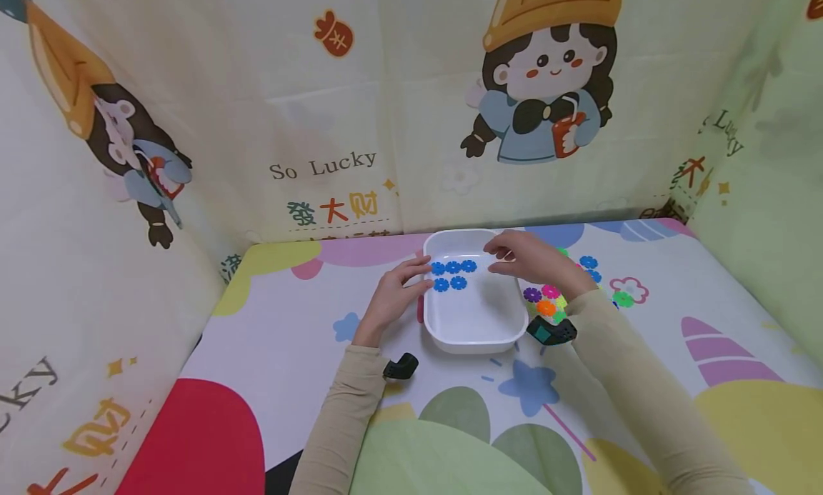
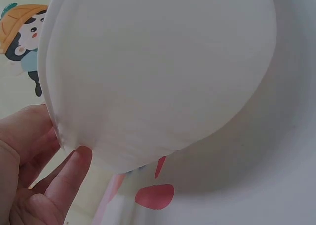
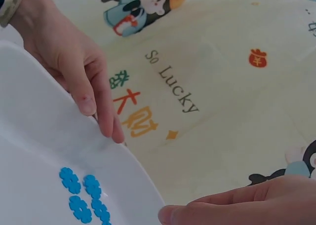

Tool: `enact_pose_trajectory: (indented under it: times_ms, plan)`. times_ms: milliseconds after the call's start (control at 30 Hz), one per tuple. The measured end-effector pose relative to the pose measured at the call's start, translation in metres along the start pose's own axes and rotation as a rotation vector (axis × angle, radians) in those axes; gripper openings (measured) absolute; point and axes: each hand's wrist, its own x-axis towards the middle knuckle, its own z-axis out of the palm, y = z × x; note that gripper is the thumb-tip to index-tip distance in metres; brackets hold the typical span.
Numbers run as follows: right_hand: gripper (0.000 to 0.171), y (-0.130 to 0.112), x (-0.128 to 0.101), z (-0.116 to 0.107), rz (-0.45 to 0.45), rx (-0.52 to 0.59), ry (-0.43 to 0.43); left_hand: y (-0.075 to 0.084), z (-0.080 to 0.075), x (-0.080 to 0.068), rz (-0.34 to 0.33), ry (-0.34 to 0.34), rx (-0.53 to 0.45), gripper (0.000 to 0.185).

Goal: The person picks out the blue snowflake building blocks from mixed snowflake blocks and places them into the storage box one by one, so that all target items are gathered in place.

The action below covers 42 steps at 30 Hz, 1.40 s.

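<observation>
A white tray [image 1: 476, 331] holds several blue snowflake-shaped plastic discs [image 1: 453, 267], laid in a row of three with a row of two below. My left hand [image 1: 397, 295] grips the tray's left rim, with thumb and fingers on the edge [image 2: 59, 151] in the left wrist view. Over the right part of the tray is my right hand [image 1: 530, 258]. A gap shows between its thumb and fingers, and I see no disc there. In the right wrist view the right hand [image 3: 247, 205] is beside the tray rim, its far fingers hidden.
Right of the tray lie loose discs in several colours, such as an orange disc [image 1: 546, 308], a purple disc [image 1: 531, 295] and a green disc [image 1: 623, 299]. The table has a patterned cloth [image 1: 308, 409]. Printed curtains [image 1: 418, 123] stand behind and at both sides.
</observation>
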Motion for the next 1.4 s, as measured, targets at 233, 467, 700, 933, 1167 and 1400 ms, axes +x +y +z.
enact_pose_trajectory:
  times_ms: [233, 467, 700, 933, 1167, 1400]
  plan:
    - [0.045, 0.013, -0.043, -0.015, 0.072, -0.014, 0.067, 0.0, 0.0, 0.0, 0.005, 0.002, 0.001, 0.039]
    - [0.051, 0.03, -0.08, -0.02, 0.113, -0.055, 0.076, -0.002, 0.0, -0.001, 0.018, 0.001, 0.005, 0.037]
    - [0.051, 0.044, -0.105, -0.013, 0.135, -0.074, 0.071, -0.002, -0.001, -0.002, 0.023, -0.001, 0.011, 0.04]
    - [0.048, 0.051, -0.119, -0.005, 0.099, -0.056, 0.06, -0.002, 0.0, -0.001, 0.026, 0.005, 0.007, 0.039]
    - [0.048, 0.056, -0.126, 0.004, 0.095, -0.017, 0.027, -0.001, 0.001, -0.001, 0.025, 0.006, -0.004, 0.036]
    - [0.049, 0.057, -0.127, 0.013, 0.105, 0.018, -0.009, -0.001, 0.002, 0.0, 0.02, 0.009, 0.0, 0.037]
